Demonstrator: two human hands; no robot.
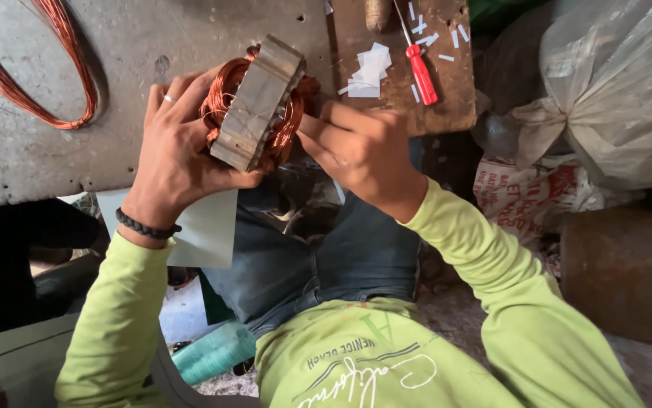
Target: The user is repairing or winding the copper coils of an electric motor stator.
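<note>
- The left hand (178,151) is cradling a motor stator (256,102), a block of stacked grey steel plates wound with copper wire (220,94), just above the near edge of the grey worktop (31,162) and over the person's lap.
- The left hand's fingers are wrapping around the stator's underside and side, closed on it; the right hand (360,147) is pinching narrowly at the windings on the stator's right face, though what sits between its fingertips is hidden.
- The steel core is looking heavy and rigid, so it is likely bearing a firm grip on its flat outer faces.
- The copper coils are probably the delicate part: thin, springy strands that could kink or scrape if squeezed.
- Behind, a wooden board (447,98) is carrying white paper strips (367,72) and a red-handled screwdriver (420,72).
- A loose copper wire loop (76,91) is lying on the worktop to the left, well apart.
- Room is tight on the right, where plastic sacks (613,91) are crowding in; the worktop's middle is offering the freest space.
</note>
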